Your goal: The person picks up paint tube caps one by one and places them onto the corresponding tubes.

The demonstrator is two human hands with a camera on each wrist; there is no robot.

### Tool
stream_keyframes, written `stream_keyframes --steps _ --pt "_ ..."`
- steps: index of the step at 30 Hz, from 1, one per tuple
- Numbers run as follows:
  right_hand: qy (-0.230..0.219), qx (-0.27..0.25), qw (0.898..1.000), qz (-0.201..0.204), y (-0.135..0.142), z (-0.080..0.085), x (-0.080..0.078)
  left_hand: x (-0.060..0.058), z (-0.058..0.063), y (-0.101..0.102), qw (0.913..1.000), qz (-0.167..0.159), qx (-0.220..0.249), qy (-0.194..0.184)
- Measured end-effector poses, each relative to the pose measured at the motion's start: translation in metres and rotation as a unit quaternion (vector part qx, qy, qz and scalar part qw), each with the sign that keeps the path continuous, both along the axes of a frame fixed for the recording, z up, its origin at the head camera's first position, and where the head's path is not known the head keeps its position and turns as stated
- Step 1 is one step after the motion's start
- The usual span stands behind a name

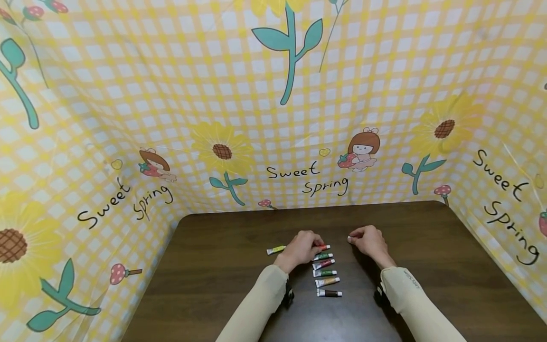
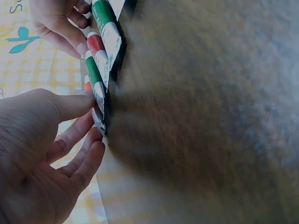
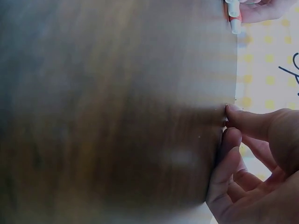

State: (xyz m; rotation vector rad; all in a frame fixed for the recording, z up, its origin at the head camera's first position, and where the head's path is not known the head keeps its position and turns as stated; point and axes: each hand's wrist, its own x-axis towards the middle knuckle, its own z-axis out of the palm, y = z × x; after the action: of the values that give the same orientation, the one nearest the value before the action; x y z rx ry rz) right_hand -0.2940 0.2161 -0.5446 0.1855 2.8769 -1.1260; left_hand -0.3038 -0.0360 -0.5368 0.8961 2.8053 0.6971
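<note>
My left hand pinches an orange-red paint tube at the far end of a column of small paint tubes. In the left wrist view, thumb and fingers meet at that tube's silver crimped end. Nearer me follow a green tube, a dark red tube, another green tube, an ochre tube and a dark brown tube. To the right, my right hand pinches a small white piece between thumb and forefinger; its kind is unclear.
A yellow paint tube lies left of my left hand, partly covered by it. The dark wooden table is bordered at the back and sides by a yellow checked cloth with flower prints.
</note>
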Motion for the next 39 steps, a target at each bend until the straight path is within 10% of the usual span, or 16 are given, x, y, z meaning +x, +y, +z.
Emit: stream_keyframes --steps 39 --pt "0.121 -0.056 0.989 0.063 0.009 -0.001 0.016 0.013 0.008 -0.074 0.9975 0.059 -0.015 0.035"
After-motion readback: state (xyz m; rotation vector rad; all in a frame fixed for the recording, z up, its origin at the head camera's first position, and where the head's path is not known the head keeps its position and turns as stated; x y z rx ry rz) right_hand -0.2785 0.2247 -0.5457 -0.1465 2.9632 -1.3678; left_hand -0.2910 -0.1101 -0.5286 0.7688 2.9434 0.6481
